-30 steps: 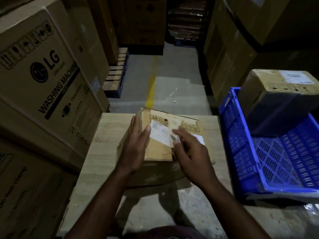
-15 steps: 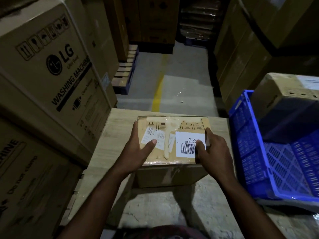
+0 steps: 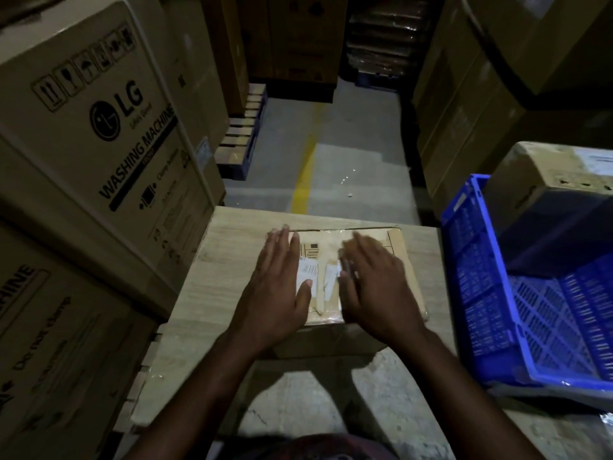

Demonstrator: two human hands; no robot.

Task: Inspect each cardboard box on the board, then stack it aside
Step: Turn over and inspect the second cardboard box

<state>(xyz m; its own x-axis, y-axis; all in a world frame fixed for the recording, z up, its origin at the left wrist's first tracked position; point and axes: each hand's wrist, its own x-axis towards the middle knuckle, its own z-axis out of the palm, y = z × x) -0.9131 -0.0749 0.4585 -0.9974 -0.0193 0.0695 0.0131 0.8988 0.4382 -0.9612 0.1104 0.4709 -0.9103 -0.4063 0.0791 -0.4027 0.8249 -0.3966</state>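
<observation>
The cardboard box [image 3: 323, 242] lies flat on the board [image 3: 225, 260] at centre view, labelled face up, its long axis running 9 to 3 o'clock. Its white stickers are too blurred to read. The carton [image 3: 99, 127] at 10 o'clock reads "LG" and "WASHING MACHINE". The left hand [image 3: 275, 287] and the blurred right hand [image 3: 374, 290] lie palm down on the box top, fingers straight toward 12 o'clock, gripping nothing. A blue crate [image 3: 481, 277] stands at 3 o'clock.

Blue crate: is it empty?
No, a cardboard box sits inside the blue crate at its far end.
</observation>
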